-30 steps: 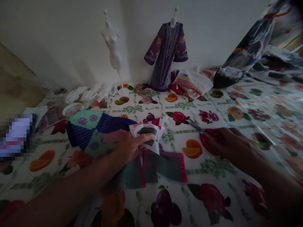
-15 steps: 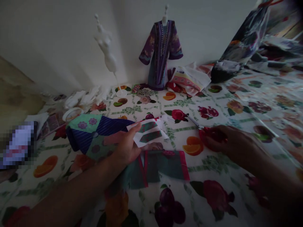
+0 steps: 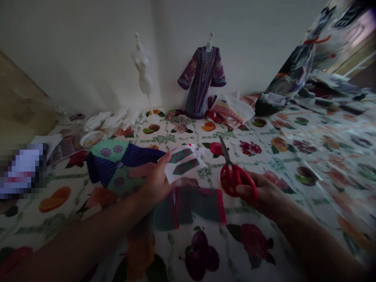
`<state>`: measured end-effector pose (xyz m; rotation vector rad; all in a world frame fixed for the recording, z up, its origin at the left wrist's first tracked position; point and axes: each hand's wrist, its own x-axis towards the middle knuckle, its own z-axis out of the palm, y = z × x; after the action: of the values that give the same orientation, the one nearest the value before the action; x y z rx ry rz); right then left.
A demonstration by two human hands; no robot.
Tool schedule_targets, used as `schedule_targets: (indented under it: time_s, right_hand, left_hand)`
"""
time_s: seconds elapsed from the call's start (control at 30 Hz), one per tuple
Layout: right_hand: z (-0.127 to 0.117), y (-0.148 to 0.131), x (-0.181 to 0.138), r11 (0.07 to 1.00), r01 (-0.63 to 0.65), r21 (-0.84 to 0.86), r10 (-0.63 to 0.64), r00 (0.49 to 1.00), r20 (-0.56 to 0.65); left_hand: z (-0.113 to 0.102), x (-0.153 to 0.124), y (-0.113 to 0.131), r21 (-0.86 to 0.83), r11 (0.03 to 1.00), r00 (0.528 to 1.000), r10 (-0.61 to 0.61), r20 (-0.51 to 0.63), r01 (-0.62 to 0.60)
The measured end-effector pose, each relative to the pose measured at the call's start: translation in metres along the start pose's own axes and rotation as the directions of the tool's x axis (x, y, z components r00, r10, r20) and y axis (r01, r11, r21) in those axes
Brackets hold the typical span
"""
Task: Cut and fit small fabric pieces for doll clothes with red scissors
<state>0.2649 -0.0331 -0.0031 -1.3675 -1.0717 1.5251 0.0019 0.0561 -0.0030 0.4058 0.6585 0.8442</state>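
Note:
My left hand (image 3: 157, 182) pinches a white paper sheet (image 3: 182, 164) printed with green and red pattern pieces, holding it just above the table. My right hand (image 3: 263, 192) grips red-handled scissors (image 3: 232, 172), blades closed and pointing up and away, a little to the right of the paper. Below both hands a small dark green doll garment with pink trim (image 3: 188, 205) lies flat on the fruit-and-flower tablecloth (image 3: 293, 164). A blue striped and green flowered cloth (image 3: 117, 162) sits to the left of my left hand.
At the back wall stand a bare white mini mannequin (image 3: 143, 76) and a second one wearing a purple robe (image 3: 202, 76). Folded fabrics (image 3: 232, 109) lie beside it, and patterned bags (image 3: 293, 74) pile up at the right. A white tape roll (image 3: 91, 137) and white scraps lie at the left.
My right hand has picked the red scissors up off the table and brought them left toward the paper. My left hand has flattened the paper out and holds it in place.

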Motion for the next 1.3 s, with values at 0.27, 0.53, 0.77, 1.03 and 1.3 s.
schedule_targets:
  time_s: [0.27,0.53,0.77,1.03,1.3]
  right_hand:
    - [0.036,0.0,0.007,0.995,-0.042,0.089,0.022,0.975,0.22]
    - [0.068,-0.019,0.006,0.997,0.066,0.046,-0.066,0.998,0.011]
    - [0.064,0.016,0.005,0.986,0.163,0.026,-0.163,0.987,-0.001]
    - [0.075,0.016,0.002,0.983,-0.032,0.183,0.022,0.998,0.056]
    - [0.075,0.011,0.013,0.894,0.007,0.449,-0.026,0.999,0.037]
  left_hand:
    - [0.017,-0.012,0.001,0.011,1.0,1.0,0.026,-0.011,-0.026]
    - [0.014,-0.011,-0.003,0.093,0.995,0.995,0.034,-0.096,-0.025]
    - [0.003,-0.001,-0.007,0.132,0.986,0.98,0.124,-0.154,-0.104]
    - [0.008,-0.006,-0.004,0.15,0.988,0.996,0.03,-0.085,-0.017]
    - [0.002,-0.008,-0.01,0.279,0.949,0.989,-0.137,-0.06,0.148]
